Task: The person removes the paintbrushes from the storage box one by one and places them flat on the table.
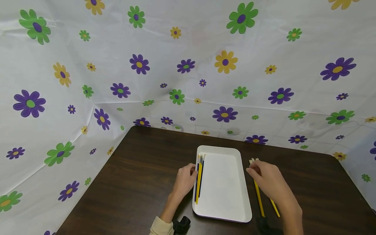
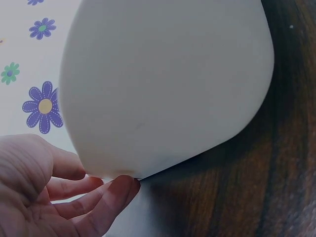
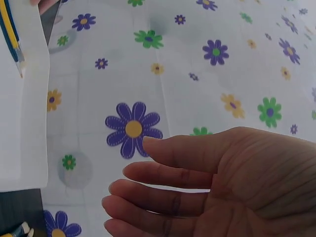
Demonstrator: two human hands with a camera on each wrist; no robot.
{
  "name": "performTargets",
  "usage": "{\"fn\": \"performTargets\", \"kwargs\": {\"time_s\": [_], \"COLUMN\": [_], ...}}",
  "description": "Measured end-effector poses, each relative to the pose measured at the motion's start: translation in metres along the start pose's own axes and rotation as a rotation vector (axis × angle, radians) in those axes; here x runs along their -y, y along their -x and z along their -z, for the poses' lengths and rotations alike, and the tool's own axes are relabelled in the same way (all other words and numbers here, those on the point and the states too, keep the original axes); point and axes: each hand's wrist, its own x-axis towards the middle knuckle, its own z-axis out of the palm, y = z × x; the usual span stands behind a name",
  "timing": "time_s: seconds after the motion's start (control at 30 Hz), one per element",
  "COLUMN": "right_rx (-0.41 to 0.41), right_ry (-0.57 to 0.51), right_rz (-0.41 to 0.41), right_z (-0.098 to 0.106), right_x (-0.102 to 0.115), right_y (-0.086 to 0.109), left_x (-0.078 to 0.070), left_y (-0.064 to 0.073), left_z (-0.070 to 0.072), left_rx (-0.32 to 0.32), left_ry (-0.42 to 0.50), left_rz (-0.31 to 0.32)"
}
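Note:
A white rectangular tray (image 1: pixel 224 186) stands on the dark table, with several thin paintbrushes (image 1: pixel 199 181), blue- and yellow-handled, lying along its inner left side. My left hand (image 1: pixel 185 179) grips the tray's left rim; in the left wrist view its thumb and fingertips (image 2: pixel 126 185) meet at the edge of the pale tray wall (image 2: pixel 168 89). To the right of the tray, my right hand (image 1: pixel 268 178) hovers over yellow-handled brushes (image 1: pixel 259 199) with whitish tips, partly hiding them. Nothing is between its fingers (image 3: pixel 158 195), which are loosely bent and apart from the thumb.
The dark wooden table (image 1: pixel 149 163) extends on both sides of the tray. A white sheet (image 1: pixel 164 75) printed with purple, green and yellow flowers hangs behind the table and to its left. A black strap device (image 1: pixel 182 225) sits at the left wrist.

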Motion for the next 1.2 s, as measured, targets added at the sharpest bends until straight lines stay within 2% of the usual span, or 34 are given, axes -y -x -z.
{"fn": "performTargets", "kwargs": {"time_s": [0.27, 0.43, 0.6, 0.83, 1.2], "right_rx": [-0.014, -0.070, -0.127, -0.142, -0.130], "right_ry": [-0.015, -0.067, -0.098, -0.076, -0.092], "right_rz": [0.011, -0.011, 0.010, 0.016, 0.034], "right_z": [-0.013, -0.029, -0.047, -0.063, -0.070], "right_x": [0.024, 0.042, 0.055, 0.065, 0.071], "right_y": [0.000, -0.002, -0.007, -0.009, -0.011], "left_x": [0.000, 0.002, 0.002, 0.001, 0.001], "left_y": [0.000, 0.000, 0.000, -0.001, -0.001], "left_z": [0.000, -0.001, -0.001, -0.001, -0.001], "left_rx": [-0.002, -0.003, -0.005, -0.003, 0.005], "left_ry": [-0.001, 0.002, -0.001, -0.005, -0.002], "left_rz": [-0.001, 0.004, 0.002, 0.008, 0.012]}}
